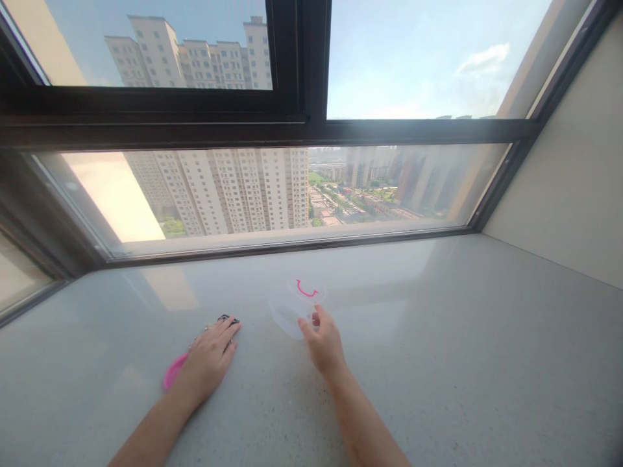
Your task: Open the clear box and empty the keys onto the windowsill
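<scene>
My right hand (322,342) pinches the near rim of a small clear plastic container (292,308) that has a thin pink handle (306,290) at its far side. My left hand (210,358) lies flat, palm down, on a grey stone sill. Under it is a pink round lid (172,373), which peeks out at the wrist side. A small dark object (228,318) shows just past its fingertips; what it is I cannot tell.
The grey stone sill (438,337) stretches wide to both sides. A dark-framed window (302,130) closes off the far edge, with tall buildings outside. A beige wall (569,181) rises at the right.
</scene>
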The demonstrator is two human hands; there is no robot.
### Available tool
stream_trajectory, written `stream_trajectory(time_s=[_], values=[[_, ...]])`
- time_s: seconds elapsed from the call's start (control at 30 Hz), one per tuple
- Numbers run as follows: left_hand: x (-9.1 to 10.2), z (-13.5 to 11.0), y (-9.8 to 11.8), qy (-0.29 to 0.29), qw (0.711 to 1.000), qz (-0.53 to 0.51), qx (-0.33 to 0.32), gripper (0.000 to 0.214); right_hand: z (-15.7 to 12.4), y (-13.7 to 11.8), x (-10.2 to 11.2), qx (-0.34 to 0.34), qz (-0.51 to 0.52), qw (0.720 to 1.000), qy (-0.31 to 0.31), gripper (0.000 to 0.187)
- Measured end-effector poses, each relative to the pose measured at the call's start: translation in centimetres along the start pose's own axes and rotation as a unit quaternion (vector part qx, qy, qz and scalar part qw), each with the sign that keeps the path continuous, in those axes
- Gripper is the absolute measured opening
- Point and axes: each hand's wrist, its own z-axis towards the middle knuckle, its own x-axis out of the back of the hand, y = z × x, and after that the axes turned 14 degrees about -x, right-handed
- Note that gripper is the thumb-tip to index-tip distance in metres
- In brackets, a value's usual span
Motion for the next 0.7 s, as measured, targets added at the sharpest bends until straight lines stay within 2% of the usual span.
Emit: stream_trajectory(time_s=[0.17,0.33,0.53,0.7], values=[[0.1,-0.4,-1.2,0.058,0.998,-0.017,0.022,0.039,-0.2,0.0,0.4,0.031,-0.022,0.998,-0.04,0.072],[0.0,-0.2,-1.1,0.124,0.99,-0.051,0.044,0.036,-0.1,0.2,0.4,0.059,-0.034,0.995,-0.074,0.057],[0.6,-0.1,-1.0,0.196,0.972,-0.092,0.088,0.033,0.1,0.6,0.1,0.103,-0.059,0.987,-0.11,0.05],[1.5,-0.4,-0.8,0.249,0.952,-0.089,0.154,0.031,-0.2,0.3,0.1,0.088,-0.048,0.988,-0.12,0.054]])
